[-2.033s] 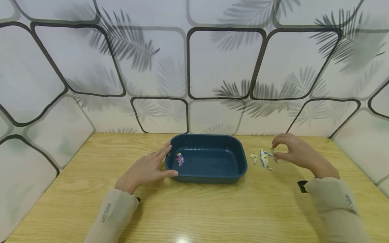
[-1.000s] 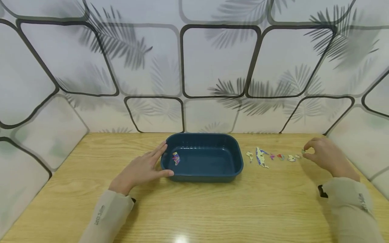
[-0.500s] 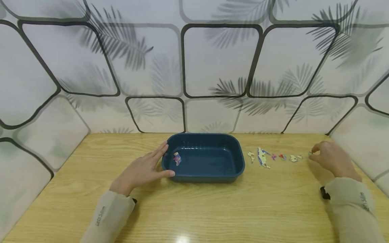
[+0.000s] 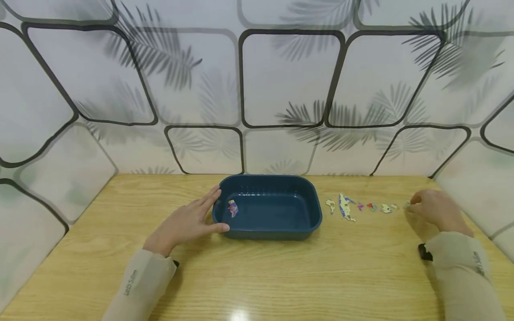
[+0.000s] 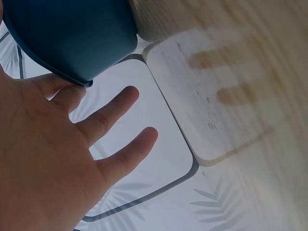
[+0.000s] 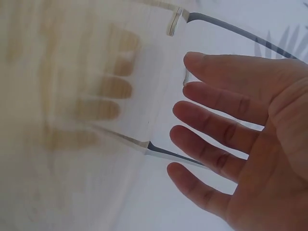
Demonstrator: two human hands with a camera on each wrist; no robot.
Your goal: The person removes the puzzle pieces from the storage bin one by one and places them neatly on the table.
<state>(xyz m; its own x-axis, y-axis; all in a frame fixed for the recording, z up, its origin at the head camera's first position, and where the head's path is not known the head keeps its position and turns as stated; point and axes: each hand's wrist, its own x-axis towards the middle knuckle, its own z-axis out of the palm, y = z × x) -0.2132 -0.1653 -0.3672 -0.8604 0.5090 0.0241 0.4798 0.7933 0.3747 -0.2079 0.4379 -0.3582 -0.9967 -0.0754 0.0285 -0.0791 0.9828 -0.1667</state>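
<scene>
My left hand [image 4: 188,225] lies spread against the left end of a dark blue rectangular basin [image 4: 267,236], its thumb on the front rim. From the left wrist view, some fingers of the left hand [image 5: 62,144] touch the basin's rim [image 5: 82,79] and two stick out straight beside it. A small multicoloured flat piece [image 4: 233,208] lies inside the basin. At the right end of a row of flat cut-out pieces, my right hand [image 4: 435,211] is low over the table. Its thumb and index finger pinch a small thin piece [image 6: 186,77], mostly hidden by the fingertips.
On the wooden table [image 4: 273,276], the row between basin and right hand holds a cream piece [image 4: 330,205], a larger cream-and-blue piece [image 4: 344,207], a pink piece [image 4: 360,206], a red-and-green piece [image 4: 371,207] and several pale ones. A patterned wall [image 4: 281,151] stands behind.
My right hand has moved right from above the row to its right end and come down close to the table, uncovering the pieces there. The left hand keeps its place on the basin.
</scene>
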